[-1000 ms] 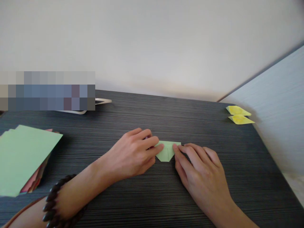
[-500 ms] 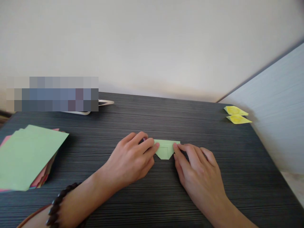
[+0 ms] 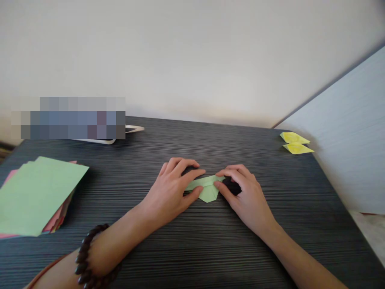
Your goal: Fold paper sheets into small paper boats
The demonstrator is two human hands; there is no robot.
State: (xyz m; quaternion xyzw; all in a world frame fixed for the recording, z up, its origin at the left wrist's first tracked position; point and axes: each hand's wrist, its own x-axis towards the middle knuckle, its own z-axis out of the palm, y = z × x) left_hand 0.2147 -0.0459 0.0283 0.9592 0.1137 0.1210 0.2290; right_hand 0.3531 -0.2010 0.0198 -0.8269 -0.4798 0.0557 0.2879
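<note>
A small folded piece of light green paper [image 3: 208, 190] lies at the middle of the dark striped table [image 3: 192, 249]. My left hand [image 3: 173, 188] pinches its left end between thumb and fingers. My right hand [image 3: 242, 194] pinches its right end, with the top edge raised a little off the table. A dark bead bracelet [image 3: 93, 257] is on my left wrist.
A stack of coloured paper sheets with a green one on top [image 3: 39, 194] lies at the left. Two folded yellow paper pieces [image 3: 294, 143] sit at the far right by a pale side panel [image 3: 351, 140]. A white object [image 3: 120, 132] rests at the back left.
Both hands have gone from pressing flat on the green paper to pinching its ends. The top edge has lifted and the paper has shifted slightly left.
</note>
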